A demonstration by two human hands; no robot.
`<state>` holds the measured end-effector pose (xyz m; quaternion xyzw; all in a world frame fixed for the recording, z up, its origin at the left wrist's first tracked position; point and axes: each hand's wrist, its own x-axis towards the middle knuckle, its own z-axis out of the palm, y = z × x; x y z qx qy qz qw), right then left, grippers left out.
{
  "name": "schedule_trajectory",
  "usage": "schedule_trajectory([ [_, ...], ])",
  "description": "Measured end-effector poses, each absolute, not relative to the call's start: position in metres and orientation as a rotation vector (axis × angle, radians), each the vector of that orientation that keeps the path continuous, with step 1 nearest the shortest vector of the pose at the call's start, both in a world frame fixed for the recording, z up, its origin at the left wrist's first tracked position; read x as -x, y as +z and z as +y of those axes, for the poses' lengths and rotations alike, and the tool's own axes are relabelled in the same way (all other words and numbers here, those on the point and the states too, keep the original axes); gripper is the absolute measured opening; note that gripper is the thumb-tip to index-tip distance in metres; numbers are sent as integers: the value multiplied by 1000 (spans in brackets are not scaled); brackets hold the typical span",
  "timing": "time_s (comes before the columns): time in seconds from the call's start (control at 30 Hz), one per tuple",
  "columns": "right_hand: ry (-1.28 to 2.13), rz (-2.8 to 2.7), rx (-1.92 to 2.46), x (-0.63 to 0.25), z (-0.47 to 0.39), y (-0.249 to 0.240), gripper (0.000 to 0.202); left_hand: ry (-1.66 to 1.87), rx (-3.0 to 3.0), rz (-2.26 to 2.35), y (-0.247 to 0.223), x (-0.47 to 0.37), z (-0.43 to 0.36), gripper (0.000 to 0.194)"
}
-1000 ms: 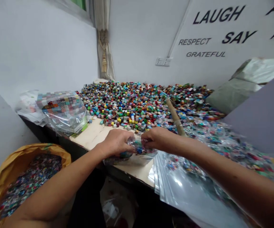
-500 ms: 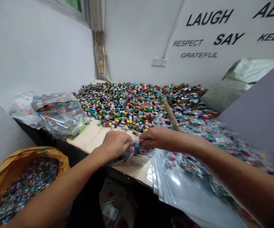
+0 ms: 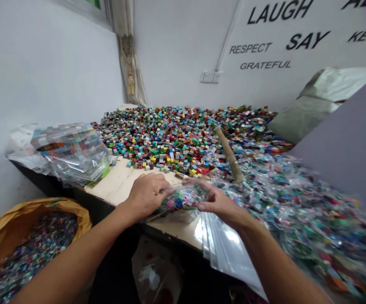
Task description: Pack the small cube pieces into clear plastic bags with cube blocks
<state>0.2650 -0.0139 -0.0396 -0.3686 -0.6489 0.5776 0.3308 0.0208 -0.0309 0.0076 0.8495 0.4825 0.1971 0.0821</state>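
1 clear bag of colourful pieces (image 3: 184, 199) at the pale tabletop's (image 3: 119, 183) near edge, left hand (image 3: 148, 194) pinching its left end, right hand (image 3: 219, 202) at its right end, thumb and fingers apart, flat clear bags (image 3: 222, 240) just beside, heaped small boxes (image 3: 164, 135) behind

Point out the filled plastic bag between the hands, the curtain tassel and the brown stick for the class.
Filled plastic bag (image 3: 184, 198), head view: its bulging middle.
Curtain tassel (image 3: 131, 86), head view: its fringe.
Brown stick (image 3: 228, 154), head view: its midsection.
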Motion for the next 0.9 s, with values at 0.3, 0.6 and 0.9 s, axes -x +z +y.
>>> schedule_trajectory([
  [0.3, 1123, -1589, 929, -238, -24, -53, 25, 716, -2509, 1515, -3, -24, -33, 27],
  [0.6, 1221, -2036, 970, -242, -13, -15, 50, 766, -2571, 1469, -3, -23, -37, 32],
  [0.9, 365, -2198, 901, -223, -23, -34, 32, 774, -2413, 1475, 4, -28, -34, 28],
])
